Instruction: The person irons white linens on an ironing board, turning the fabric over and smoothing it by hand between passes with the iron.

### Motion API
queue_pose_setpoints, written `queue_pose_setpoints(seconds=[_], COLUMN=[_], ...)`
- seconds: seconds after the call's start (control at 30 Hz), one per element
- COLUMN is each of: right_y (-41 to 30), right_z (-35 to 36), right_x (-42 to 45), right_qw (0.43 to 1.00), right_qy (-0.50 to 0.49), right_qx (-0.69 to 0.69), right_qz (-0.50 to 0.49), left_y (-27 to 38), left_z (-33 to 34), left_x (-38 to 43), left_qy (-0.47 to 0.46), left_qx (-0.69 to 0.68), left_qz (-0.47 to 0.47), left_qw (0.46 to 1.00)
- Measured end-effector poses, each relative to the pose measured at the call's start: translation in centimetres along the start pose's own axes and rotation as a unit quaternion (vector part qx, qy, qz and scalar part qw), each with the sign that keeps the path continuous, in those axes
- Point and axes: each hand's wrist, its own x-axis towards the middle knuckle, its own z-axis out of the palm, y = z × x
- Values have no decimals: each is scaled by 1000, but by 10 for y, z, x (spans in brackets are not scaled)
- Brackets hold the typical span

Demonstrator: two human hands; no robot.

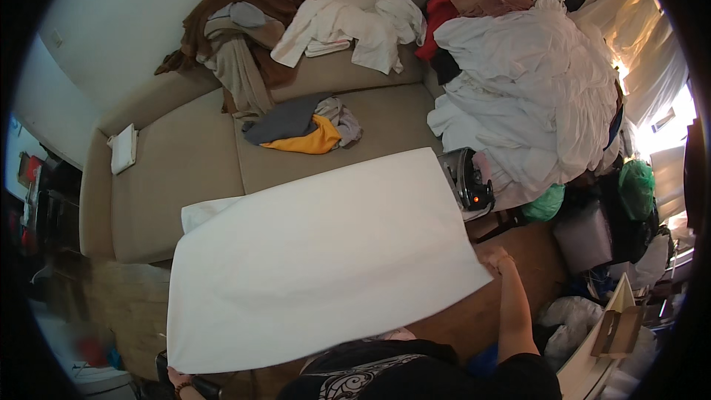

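A large white cloth [322, 266] lies spread flat over the surface before me, its near edge running past my body. My left hand [179, 378] pinches its near left corner, at the bottom of the view. At the right side edge of the cloth, close to its near right corner, my right hand [496, 260] is closed on the fabric. Just beyond the cloth's far right corner stands a black clothes iron [471, 180] with a lit orange lamp. What supports the cloth is mostly hidden beneath it.
A beige sofa [172, 178] stands behind the cloth, with a grey and yellow garment [303, 128] on its seat. A folded white cloth [123, 149] sits by the left armrest. White fabric [516, 89] is heaped at right. Bags and a cardboard box [617, 331] crowd the right side.
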Motion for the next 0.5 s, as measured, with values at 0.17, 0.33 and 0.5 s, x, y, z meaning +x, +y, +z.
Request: queue_pose_setpoints(seconds=[0.17,0.33,0.5], right_y=[-54,-100,-123], right_z=[-67,-122,-117], right_x=[80,136,154], right_qw=[864,890,859], right_qy=[457,186,-9], right_qx=[143,368,491], right_qz=[-153,-196,-141], left_y=[14,28,46], left_z=[74,193,254], left_x=[-2,-38,-81], left_qy=[205,185,46], left_qx=[23,457,375], left_qz=[-219,36,204], left_qw=[954,869,903])
